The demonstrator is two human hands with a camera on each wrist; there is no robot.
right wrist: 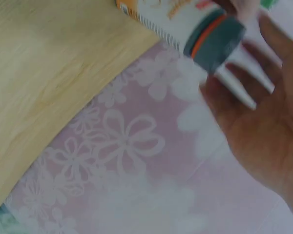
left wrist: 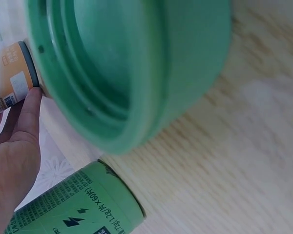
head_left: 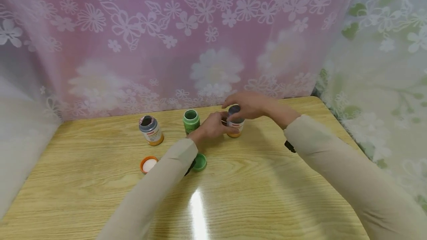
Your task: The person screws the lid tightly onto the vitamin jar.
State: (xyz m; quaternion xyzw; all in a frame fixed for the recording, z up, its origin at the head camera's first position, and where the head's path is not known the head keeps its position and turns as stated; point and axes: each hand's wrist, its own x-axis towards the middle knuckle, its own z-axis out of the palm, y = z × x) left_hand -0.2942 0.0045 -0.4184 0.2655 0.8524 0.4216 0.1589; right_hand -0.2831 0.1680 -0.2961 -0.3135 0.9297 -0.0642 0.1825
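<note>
At the right of the group, a white-and-orange bottle [head_left: 236, 128] with a dark grey lid [right wrist: 219, 44] stands on the table. An orange band shows at the lid's lower edge in the right wrist view. My left hand [head_left: 213, 126] grips this bottle's body from the left, low down, as the left wrist view shows. Above and around the lid my right hand [head_left: 250, 106] hovers, its fingers spread and loosely bent, slightly blurred. Left of my left hand is a green bottle [head_left: 191, 118] with its mouth uncovered.
A second white-and-orange bottle [head_left: 152, 132], uncapped, with torn seal at its rim, stands at the left. In front lie an orange-rimmed lid [head_left: 149, 165] and a green lid [head_left: 199, 162], both inside up. Behind the wooden table [head_left: 83, 188] hangs a pink flowered curtain [head_left: 160, 47].
</note>
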